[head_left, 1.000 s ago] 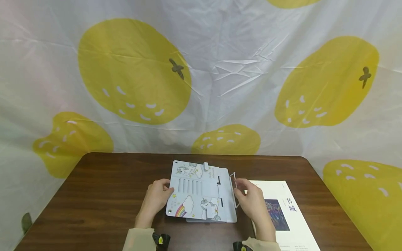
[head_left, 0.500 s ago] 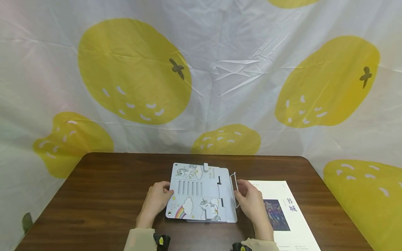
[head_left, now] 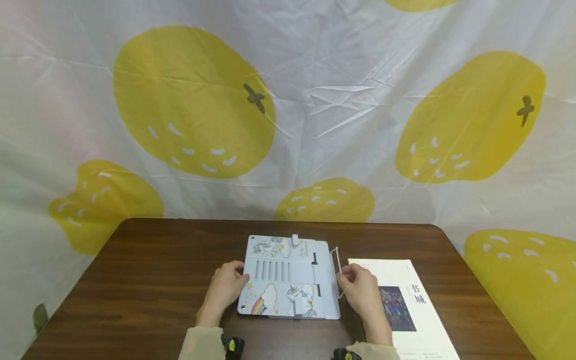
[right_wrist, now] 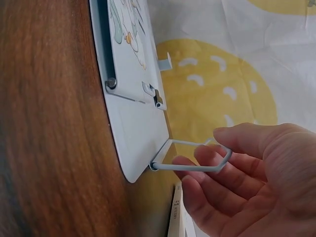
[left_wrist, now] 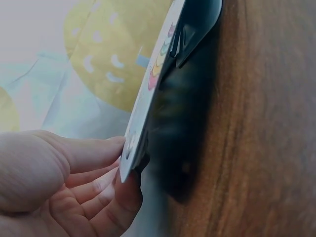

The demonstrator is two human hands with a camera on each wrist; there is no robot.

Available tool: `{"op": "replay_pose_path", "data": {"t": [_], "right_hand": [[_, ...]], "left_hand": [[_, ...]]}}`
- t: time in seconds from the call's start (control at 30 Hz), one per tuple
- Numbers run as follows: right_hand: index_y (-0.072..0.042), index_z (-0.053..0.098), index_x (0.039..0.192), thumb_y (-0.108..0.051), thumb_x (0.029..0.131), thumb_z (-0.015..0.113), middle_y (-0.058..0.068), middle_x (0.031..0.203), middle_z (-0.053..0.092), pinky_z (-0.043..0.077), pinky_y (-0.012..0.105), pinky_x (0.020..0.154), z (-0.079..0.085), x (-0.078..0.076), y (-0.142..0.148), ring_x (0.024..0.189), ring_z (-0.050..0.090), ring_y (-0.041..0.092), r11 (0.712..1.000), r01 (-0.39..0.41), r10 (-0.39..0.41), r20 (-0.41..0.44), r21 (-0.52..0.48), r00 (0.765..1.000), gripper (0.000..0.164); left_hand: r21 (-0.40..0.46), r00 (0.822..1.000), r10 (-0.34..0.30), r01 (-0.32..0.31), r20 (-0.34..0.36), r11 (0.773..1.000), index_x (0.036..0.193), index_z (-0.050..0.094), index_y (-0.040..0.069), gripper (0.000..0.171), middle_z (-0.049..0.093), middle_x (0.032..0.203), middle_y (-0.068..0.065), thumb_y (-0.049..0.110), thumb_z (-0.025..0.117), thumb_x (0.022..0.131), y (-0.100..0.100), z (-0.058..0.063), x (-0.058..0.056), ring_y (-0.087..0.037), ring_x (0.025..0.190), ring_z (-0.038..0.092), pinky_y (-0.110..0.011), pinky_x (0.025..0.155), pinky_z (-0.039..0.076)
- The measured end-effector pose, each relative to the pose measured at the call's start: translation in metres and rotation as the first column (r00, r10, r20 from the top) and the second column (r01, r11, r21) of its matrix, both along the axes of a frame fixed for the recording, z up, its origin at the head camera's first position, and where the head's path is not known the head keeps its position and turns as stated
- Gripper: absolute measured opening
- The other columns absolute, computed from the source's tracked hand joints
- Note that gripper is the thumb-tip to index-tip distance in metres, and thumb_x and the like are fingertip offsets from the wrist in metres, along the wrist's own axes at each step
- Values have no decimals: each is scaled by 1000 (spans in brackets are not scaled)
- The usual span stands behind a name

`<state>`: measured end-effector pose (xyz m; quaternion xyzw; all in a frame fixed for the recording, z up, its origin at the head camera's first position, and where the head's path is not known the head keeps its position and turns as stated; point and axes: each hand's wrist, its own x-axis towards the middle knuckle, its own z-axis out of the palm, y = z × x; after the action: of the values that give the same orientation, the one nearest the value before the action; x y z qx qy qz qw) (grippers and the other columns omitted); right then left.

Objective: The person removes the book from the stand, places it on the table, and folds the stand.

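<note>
A pale blue metal book stand (head_left: 279,270) printed with unicorns, clouds and a rainbow lies at the middle of the table. My left hand (head_left: 225,285) pinches its left edge, thumb on the printed face and fingers beneath. In the left wrist view the printed panel (left_wrist: 150,98) is tilted up from the table, with a dark gap below it. At the stand's right end, a wire bracket (right_wrist: 192,168) sticks out from the base plate (right_wrist: 138,143). My right hand (head_left: 360,290) holds this bracket between thumb and fingers.
A white book (head_left: 432,325) with a dark picture on its cover lies to the right, partly behind my right hand. The brown wooden table (head_left: 148,280) ends at a hanging cloth (head_left: 315,125) with yellow fruit prints.
The stand's left side has come down a little with my left hand, and the gap at its near edge looks narrower. My right fingers have shifted slightly on the wire bracket.
</note>
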<state>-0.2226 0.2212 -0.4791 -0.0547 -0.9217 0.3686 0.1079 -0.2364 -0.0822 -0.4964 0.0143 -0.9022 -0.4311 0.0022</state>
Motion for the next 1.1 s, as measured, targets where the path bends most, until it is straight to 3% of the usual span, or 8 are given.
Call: {"op": "replay_pose_path", "data": {"t": [0.4,1.1], "right_hand": [[-2,62,79,-5,84,65,0,63,57,43,31,51,1,1,-7,56,51,15,1000,7,-5,-67,24,998,6],[-1,64,83,-5,85,64,2,67,60,46,33,54,5,1,-20,60,54,17,997,-31,34,-32,74,999,4]], "left_hand": [[-8,1000,-19,19,-4,1000,117,61,-10,32,66,79,-12,6,65,89,3,0,1,-20,68,61,-39,63,51],[-21,999,-16,16,28,1000,118,60,-10,31,65,82,-13,7,63,92,4,4,2,-20,70,60,-39,62,51]]}}
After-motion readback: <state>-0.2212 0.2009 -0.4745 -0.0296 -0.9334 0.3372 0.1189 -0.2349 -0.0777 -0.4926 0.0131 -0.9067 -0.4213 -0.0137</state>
